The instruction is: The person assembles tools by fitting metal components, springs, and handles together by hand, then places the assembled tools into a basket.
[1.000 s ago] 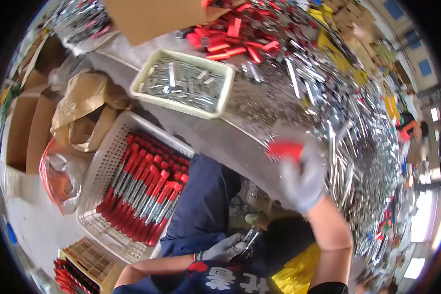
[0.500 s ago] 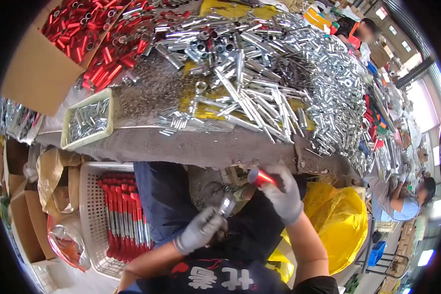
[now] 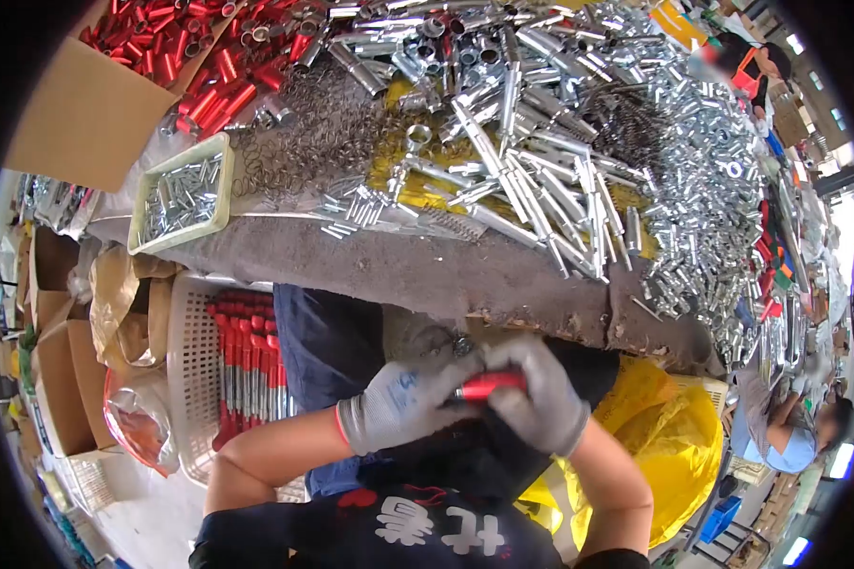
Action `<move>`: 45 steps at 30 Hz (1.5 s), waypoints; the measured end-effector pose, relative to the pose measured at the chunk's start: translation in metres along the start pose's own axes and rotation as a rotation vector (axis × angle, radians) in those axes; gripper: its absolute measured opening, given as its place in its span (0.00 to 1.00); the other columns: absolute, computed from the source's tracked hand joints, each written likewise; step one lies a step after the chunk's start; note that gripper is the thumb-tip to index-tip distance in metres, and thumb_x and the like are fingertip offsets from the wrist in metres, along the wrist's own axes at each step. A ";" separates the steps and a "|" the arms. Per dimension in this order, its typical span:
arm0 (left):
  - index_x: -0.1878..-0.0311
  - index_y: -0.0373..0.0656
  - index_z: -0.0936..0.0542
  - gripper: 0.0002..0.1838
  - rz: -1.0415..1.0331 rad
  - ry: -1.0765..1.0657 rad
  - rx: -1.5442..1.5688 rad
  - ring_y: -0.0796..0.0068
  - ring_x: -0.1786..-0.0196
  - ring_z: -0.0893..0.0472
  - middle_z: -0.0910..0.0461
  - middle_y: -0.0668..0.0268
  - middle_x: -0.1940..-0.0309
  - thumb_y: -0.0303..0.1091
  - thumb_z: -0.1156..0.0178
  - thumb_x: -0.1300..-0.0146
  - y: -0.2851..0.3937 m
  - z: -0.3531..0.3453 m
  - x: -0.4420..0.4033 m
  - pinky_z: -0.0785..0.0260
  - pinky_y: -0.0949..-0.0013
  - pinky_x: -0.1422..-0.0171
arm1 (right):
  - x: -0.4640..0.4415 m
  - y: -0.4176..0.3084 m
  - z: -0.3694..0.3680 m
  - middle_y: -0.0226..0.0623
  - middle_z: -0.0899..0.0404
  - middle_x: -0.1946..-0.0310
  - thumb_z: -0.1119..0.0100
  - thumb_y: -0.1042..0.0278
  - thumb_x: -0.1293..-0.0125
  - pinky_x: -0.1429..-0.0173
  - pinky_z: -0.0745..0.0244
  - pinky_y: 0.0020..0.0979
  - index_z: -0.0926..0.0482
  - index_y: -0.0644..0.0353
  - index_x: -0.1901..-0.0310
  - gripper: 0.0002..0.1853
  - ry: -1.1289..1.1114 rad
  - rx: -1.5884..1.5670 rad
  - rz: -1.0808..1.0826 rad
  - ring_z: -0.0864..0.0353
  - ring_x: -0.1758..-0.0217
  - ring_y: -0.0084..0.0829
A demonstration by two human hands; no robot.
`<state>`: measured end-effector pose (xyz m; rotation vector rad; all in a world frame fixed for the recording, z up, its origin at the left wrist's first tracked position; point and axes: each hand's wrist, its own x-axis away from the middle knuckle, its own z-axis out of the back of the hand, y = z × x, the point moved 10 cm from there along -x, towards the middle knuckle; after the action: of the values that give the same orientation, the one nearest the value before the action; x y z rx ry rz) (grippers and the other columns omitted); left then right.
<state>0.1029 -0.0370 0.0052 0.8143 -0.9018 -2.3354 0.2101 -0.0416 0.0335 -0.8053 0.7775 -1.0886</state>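
On the right, a crumpled bright-yellow plastic sack [image 3: 678, 427] near a blue plastic bin [image 3: 721, 519]; beyond, a person in light blue [image 3: 795, 446]. On the left, an open brown cardboard box [image 3: 69, 384].

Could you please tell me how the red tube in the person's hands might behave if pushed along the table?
The red tube would probably roll, since its side looks rounded. It may be somewhat slippery, judging by its glossy sheen. It is likely stiff, as its visible part looks straight in the right hand.
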 end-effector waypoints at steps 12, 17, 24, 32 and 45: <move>0.56 0.39 0.24 0.18 0.759 0.118 0.492 0.82 0.69 0.26 0.24 0.71 0.71 0.31 0.29 0.48 -0.093 0.026 0.061 0.30 0.72 0.62 | -0.091 0.010 0.030 0.41 0.19 0.63 0.42 0.74 0.40 0.54 0.27 0.40 0.18 0.55 0.58 0.09 0.413 0.281 0.074 0.22 0.59 0.44; 0.60 0.39 0.21 0.16 0.529 -0.147 0.355 0.71 0.71 0.22 0.20 0.61 0.72 0.32 0.27 0.51 -0.058 0.007 0.042 0.29 0.68 0.62 | -0.012 -0.036 0.002 0.36 0.21 0.65 0.36 0.70 0.45 0.57 0.30 0.39 0.19 0.52 0.55 0.13 0.014 0.381 0.259 0.24 0.64 0.42; 0.66 0.42 0.23 0.14 0.192 -0.371 0.073 0.55 0.74 0.21 0.23 0.58 0.76 0.33 0.27 0.54 0.009 -0.050 0.026 0.31 0.59 0.69 | 0.080 -0.018 0.005 0.36 0.23 0.66 0.38 0.64 0.44 0.61 0.26 0.39 0.25 0.54 0.60 0.11 -0.065 0.358 -0.070 0.21 0.61 0.39; 0.67 0.42 0.23 0.16 0.346 -0.278 0.271 0.62 0.74 0.20 0.21 0.60 0.75 0.33 0.25 0.56 0.022 -0.112 0.020 0.29 0.64 0.68 | 0.238 0.042 0.109 0.44 0.19 0.67 0.45 0.62 0.34 0.55 0.23 0.34 0.21 0.61 0.57 0.12 0.064 -0.110 -0.615 0.17 0.62 0.37; 0.69 0.43 0.26 0.11 0.746 0.077 0.054 0.78 0.70 0.28 0.28 0.71 0.75 0.20 0.36 0.56 -0.038 -0.050 0.085 0.34 0.72 0.62 | 0.536 0.435 0.227 0.37 0.18 0.67 0.49 0.59 0.30 0.60 0.24 0.32 0.21 0.58 0.56 0.13 0.461 0.454 -1.714 0.20 0.63 0.31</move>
<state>0.0692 -0.0868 -0.0816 0.4649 -1.0180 -1.6247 0.7430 -0.4020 -0.3047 -0.7321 -0.0321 -2.9111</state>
